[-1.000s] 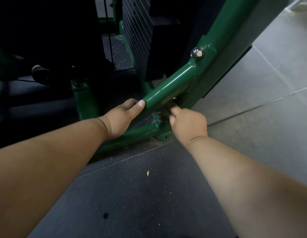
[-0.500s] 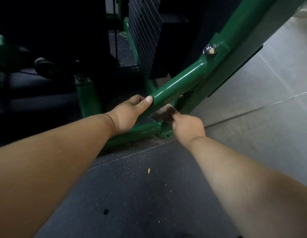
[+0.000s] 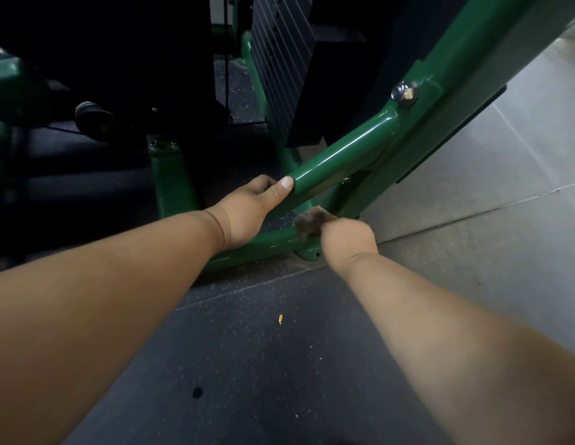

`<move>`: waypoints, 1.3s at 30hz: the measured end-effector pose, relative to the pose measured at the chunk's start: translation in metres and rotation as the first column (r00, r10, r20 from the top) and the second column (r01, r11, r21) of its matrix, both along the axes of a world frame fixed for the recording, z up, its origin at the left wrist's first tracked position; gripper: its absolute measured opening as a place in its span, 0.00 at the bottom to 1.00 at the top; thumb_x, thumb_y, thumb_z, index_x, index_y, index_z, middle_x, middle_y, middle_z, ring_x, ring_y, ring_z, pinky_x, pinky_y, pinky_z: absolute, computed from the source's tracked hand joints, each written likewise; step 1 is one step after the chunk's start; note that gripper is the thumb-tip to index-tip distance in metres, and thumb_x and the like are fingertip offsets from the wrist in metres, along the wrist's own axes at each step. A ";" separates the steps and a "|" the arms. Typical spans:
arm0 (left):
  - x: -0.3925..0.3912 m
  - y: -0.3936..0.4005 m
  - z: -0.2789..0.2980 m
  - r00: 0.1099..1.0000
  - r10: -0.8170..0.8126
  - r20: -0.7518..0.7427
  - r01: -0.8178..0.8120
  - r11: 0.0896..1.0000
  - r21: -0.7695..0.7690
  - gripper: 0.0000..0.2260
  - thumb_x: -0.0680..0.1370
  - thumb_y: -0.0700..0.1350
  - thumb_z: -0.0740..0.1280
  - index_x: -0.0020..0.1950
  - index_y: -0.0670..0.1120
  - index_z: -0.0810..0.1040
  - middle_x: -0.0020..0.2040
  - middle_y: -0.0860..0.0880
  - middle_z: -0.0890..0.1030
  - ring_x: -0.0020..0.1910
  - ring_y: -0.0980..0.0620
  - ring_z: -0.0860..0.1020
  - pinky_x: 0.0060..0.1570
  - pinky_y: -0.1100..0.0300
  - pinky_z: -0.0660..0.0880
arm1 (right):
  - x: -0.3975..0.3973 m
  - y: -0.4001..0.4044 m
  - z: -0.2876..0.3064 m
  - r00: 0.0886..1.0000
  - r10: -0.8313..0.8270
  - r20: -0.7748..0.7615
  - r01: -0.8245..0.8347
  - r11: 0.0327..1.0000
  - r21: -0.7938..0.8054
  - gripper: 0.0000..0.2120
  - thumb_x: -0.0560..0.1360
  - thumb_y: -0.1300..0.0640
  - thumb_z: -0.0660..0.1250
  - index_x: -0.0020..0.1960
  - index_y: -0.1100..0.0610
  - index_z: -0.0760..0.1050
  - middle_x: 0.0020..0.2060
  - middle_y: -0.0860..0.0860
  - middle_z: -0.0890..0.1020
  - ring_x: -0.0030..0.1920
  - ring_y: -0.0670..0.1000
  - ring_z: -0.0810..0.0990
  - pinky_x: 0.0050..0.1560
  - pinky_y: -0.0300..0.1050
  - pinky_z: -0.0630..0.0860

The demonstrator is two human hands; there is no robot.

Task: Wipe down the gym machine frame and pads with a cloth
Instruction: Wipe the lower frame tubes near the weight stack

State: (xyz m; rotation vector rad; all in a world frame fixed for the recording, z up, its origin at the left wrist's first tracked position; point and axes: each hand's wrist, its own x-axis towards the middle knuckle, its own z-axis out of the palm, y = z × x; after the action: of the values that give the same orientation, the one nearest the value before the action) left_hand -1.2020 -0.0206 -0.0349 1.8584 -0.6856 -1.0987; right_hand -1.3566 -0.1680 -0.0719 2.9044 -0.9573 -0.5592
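- Nearest the person, dark speckled rubber flooring (image 3: 247, 364) covered the ground, with a small orange scrap (image 3: 280, 319) lying on it between the two forearms.
- To the right of the rubber, grey floor tiles (image 3: 491, 226) ran off beside the machine.
- The right hand (image 3: 349, 240) was closed round a brownish cloth (image 3: 310, 224), bunched and somewhat blurred, and held it against the low corner of the green machine frame (image 3: 446, 101), where the base tube (image 3: 267, 244) met the foot plate (image 3: 308, 253).
- The left hand (image 3: 247, 210) gripped the slanted green brace tube (image 3: 337, 162) at its lower end, thumb laid along the top of the tube and fingers wrapped behind it, out of sight.
- The cloth sat just below that brace tube and just right of the left hand, the two hands near each other but not touching.
- Further up, a silver bolt head (image 3: 403, 93) showed where the brace tube joined the main slanted frame member.
- Behind the frame stood the black weight stack (image 3: 279, 59), with a black shroud panel (image 3: 344, 75) beside it.
- At far left, a short green upright post (image 3: 172, 184) rose from the floor, with dark, poorly lit machine parts behind it that could not be identified.
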 end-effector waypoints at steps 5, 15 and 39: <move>0.001 0.000 -0.001 1.000 -0.009 0.020 0.009 1.000 -0.009 0.25 0.83 0.68 0.56 0.67 0.51 0.74 0.62 0.52 0.79 0.60 0.48 0.77 0.53 0.55 0.72 | 0.030 -0.050 -0.057 0.965 0.098 -0.243 -0.059 0.985 0.160 0.16 0.86 0.45 0.56 0.73 0.44 0.67 0.65 0.51 0.78 0.63 0.54 0.79 0.63 0.52 0.74; 0.002 0.000 -0.009 1.000 -0.003 -0.031 0.001 0.999 -0.052 0.26 0.74 0.74 0.58 0.60 0.57 0.75 0.62 0.53 0.80 0.61 0.52 0.75 0.57 0.56 0.70 | 0.050 0.018 -0.102 0.996 -0.067 -0.065 0.071 0.995 0.070 0.33 0.85 0.65 0.51 0.85 0.59 0.40 0.85 0.55 0.49 0.82 0.57 0.59 0.72 0.56 0.70; 0.009 0.003 -0.028 1.000 -0.010 0.000 0.010 0.986 -0.165 0.24 0.76 0.74 0.62 0.54 0.55 0.80 0.45 0.55 0.80 0.46 0.53 0.77 0.52 0.53 0.75 | 0.082 0.070 -0.109 0.991 -0.132 0.012 0.107 0.854 0.509 0.11 0.81 0.61 0.64 0.62 0.59 0.80 0.60 0.59 0.81 0.63 0.59 0.79 0.65 0.51 0.75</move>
State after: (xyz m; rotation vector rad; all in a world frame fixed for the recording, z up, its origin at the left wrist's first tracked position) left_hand -1.1926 -0.0174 -0.0624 1.7157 -0.7626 -1.0171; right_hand -1.2751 -0.0977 -0.1809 3.3412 -1.1567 -0.8767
